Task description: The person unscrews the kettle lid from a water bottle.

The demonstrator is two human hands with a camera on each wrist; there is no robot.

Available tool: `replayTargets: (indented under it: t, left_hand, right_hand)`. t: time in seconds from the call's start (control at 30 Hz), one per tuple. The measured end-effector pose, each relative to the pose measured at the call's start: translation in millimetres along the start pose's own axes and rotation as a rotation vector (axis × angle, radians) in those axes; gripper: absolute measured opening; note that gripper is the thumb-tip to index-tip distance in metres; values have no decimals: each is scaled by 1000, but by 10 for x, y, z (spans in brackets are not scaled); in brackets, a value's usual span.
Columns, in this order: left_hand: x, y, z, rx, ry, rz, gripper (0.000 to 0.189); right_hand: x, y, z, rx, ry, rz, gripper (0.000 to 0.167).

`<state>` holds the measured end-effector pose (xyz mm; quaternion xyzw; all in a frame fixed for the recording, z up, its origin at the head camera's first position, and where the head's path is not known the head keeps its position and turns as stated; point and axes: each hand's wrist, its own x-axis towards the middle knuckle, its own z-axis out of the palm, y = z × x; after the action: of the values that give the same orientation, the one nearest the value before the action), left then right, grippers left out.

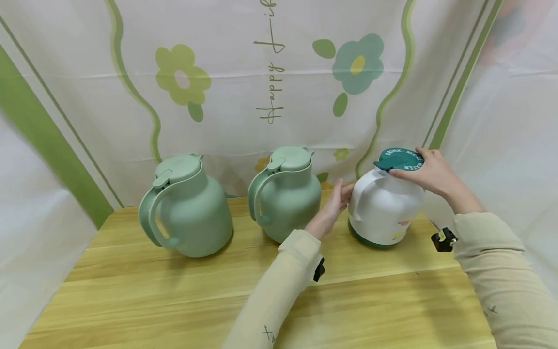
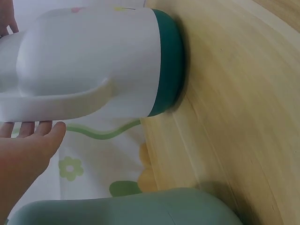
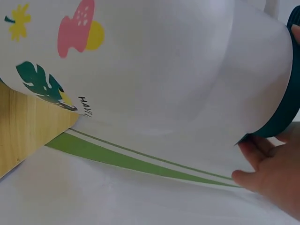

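Observation:
A white thermos jug [image 1: 385, 208] with a dark green base stands on the wooden table at the right. Its round dark green lid [image 1: 400, 159] carries white lettering. My right hand [image 1: 433, 174] grips this lid at its rim, thumb on the near side and fingers round the far side; the right wrist view also has the lid [image 3: 287, 93] between the fingers. Beside the jug's handle [image 2: 56, 107] is my left hand [image 1: 333, 206], its fingers extended and fingertips right at the handle's outer side.
Two light green thermos jugs stand to the left: one in the middle [image 1: 289, 198], close to my left forearm, and another [image 1: 196, 213] farther left. The wooden table [image 1: 174, 300] ends at a flower-printed curtain [image 1: 235, 97] behind the jugs.

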<state>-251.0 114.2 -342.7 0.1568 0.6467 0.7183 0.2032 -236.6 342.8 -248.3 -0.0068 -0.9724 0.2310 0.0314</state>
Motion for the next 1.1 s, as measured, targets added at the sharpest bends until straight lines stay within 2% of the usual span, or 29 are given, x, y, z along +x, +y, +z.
replayTargets:
  t: [0.13, 0.27, 0.4, 0.53, 0.7, 0.9, 1.1]
  left_hand:
    - [-4, 17, -33, -6, 3, 6, 67]
    - [-2, 17, -59, -8, 11, 3, 68]
    - [6, 8, -69, -6, 13, 5, 68]
    - [23, 6, -80, -5, 11, 4, 69]
    - [40, -3, -108, -18, 15, -7, 71]
    - [61, -31, -125, -31, 11, 8, 59]
    - [57, -45, -163, -40, 12, 20, 60]
  right_hand:
    - [11, -27, 20, -37, 18, 6, 108]
    - [40, -17, 8, -66, -28, -31, 109]
    - [61, 10, -10, -48, -83, -79, 108]
    - [62, 34, -13, -14, -95, -88, 106]
    - [50, 39, 39, 19, -51, -74, 106]
    - [51, 53, 121, 57, 25, -67, 105]
    - [38, 22, 170, 106, 57, -56, 105]
